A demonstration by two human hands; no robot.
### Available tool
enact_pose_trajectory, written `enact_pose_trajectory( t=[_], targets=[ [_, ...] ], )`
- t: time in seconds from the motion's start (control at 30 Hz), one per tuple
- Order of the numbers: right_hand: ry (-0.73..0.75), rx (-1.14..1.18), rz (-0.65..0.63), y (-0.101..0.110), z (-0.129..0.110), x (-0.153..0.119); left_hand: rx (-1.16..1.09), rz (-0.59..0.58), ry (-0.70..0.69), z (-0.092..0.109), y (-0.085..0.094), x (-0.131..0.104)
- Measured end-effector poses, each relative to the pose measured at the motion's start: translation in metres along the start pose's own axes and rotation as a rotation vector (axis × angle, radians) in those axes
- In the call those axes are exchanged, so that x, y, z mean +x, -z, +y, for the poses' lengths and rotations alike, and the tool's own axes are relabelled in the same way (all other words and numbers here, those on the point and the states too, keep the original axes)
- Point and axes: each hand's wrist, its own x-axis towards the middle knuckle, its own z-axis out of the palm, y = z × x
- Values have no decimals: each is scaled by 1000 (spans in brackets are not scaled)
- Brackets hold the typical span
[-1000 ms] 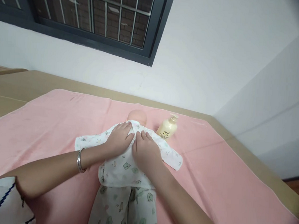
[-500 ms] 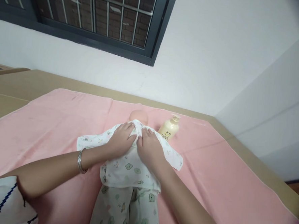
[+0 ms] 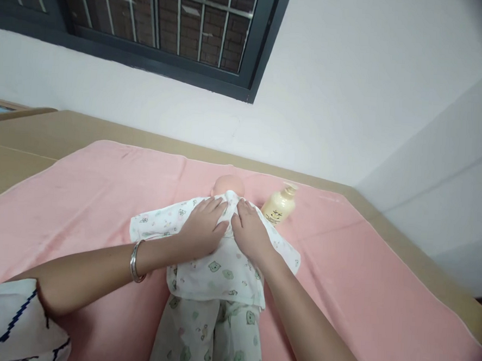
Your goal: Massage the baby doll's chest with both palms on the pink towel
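Printed shirt on a doll, lying at the middle of a pink cloth spread over a beige desk; details run from left to right. At the far left, the person's white sleeve, marked with a dark blue line, leads to a bare forearm, and a silver bracelet circles the wrist. Past the forearm, one shirt sleeve stretches outward over the cloth. The left hand rests palm down on the upper part of the shirt, fingers extended and thumb apart, with no grip on the fabric to be made out. Centrally, the shirt reaches up to the doll's rounded head; whether the doll faces up or down cannot be told. Judged by its drape, the fabric should be light, soft and quick to crease or slide under pressure, offering its surest holds at the hem and cuffs. The hem overlaps matching trousers. The right hand lies just beside the left, palm down, fingers slightly bent, likewise without a visible pinch. Beyond it appear a cream pump bottle and, farthest right, the other shirt sleeve, slanting outward.
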Motion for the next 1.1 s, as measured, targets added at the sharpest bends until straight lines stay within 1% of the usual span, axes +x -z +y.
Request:
enact_pose_trajectory(
  t=[0.13, 0.2, 0.33, 0.5, 0.57, 0.7, 0.8, 0.87, 1.0, 1.07, 1.1],
  targets=[
    [20, -42, 12, -3, -5, -4, -38, -6, 112, -10, -3, 13],
    [21, -47, 8, -2, -7, -5, -42, 6, 123, -11, -5, 13],
    [15, -39, -4, 0, -5, -4, -13, 49, 97, -6, -7, 5],
    [28, -32, -46, 4, -4, 0, 61, 79, -16, 1, -7, -6],
    [28, -58, -45, 6, -9, -3, 53, 54, -31, -2, -5, -3],
    [-19, -170, -35, 8, -30, -18, -6, -18, 45, -12, 0, 13],
    [-26, -190, -38, 8, -39, -24, 14, -30, 73, -11, 2, 14],
    [-22, -128, -37, 9, -33, -20, 51, -7, 43, -4, 1, 8],
    [-15, 8, -37, 8, -11, -3, 90, 36, -52, 10, -1, -9],
    [-13, 2, -40, 7, -7, 0, 86, 37, -73, 10, -1, -11],
    [-14, -17, -40, 7, -8, -1, 79, 31, -75, 8, -1, -10]
  ],
)
